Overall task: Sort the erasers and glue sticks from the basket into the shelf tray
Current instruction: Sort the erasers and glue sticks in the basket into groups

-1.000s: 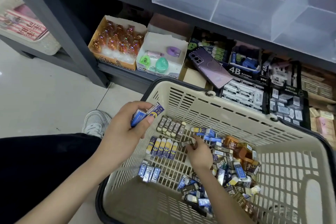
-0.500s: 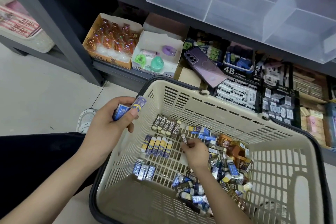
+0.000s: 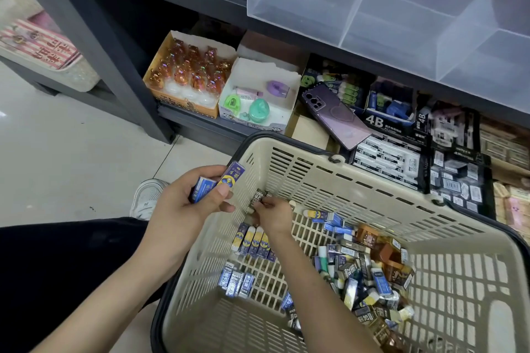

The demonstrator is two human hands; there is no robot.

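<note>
On the left, a white sneaker (image 3: 146, 198) rests on the pale tiled floor beside a dark trouser leg. Right of it, the left hand (image 3: 186, 203) hovers over the near-left rim of the beige slatted plastic basket with a black rim (image 3: 372, 189). Its thumb and fingers are curled round two small blue-sleeved erasers (image 3: 218, 185), held clear of the basket. Just to the right, the right hand (image 3: 272, 216) reaches into the basket, its fingertips pinched on a short row of small dark erasers marked 2B (image 3: 258, 197) lying against the far-left wall. Nearer on the basket floor lies a neat row of blue-and-yellow sleeved erasers (image 3: 253, 242), and nearer again a row of silver-blue wrapped erasers (image 3: 236, 282). Further right, a loose heap of mixed erasers and glue sticks (image 3: 367, 281) fills the basket's right side. On the far shelf stand an orange cardboard box of amber figures (image 3: 189, 74), a white cardboard box of pastel items (image 3: 258, 94) and a purple phone (image 3: 335, 114). Above, at far right, sits the clear plastic divided shelf tray (image 3: 372, 8).
</note>
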